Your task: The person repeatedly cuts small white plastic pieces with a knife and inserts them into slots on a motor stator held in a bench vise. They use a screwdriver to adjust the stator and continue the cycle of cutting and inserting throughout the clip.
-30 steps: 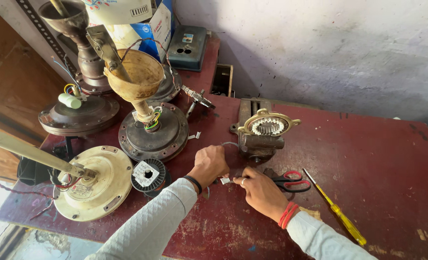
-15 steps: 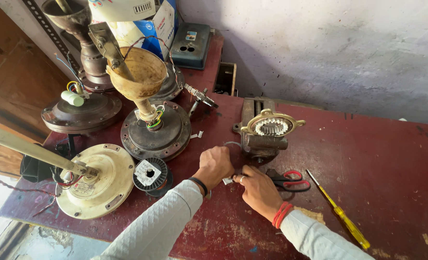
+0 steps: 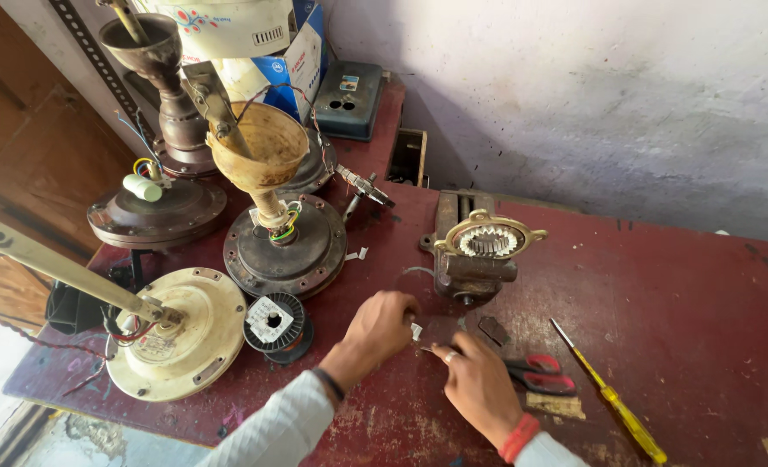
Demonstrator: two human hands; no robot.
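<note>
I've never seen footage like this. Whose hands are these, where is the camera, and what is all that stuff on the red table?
The camera sits on a person's head and looks down, so both hands are that person's own. The left hand and right hand meet over a red workbench, pinching a small white piece between them; it is too small to identify. Just beyond stands a bench vise clamping a toothed metal ring. To the left lie several ceiling fan motors, one cream and one dark, and a spool of wire. Beside the right hand are red-handled scissors and a yellow screwdriver.
</note>
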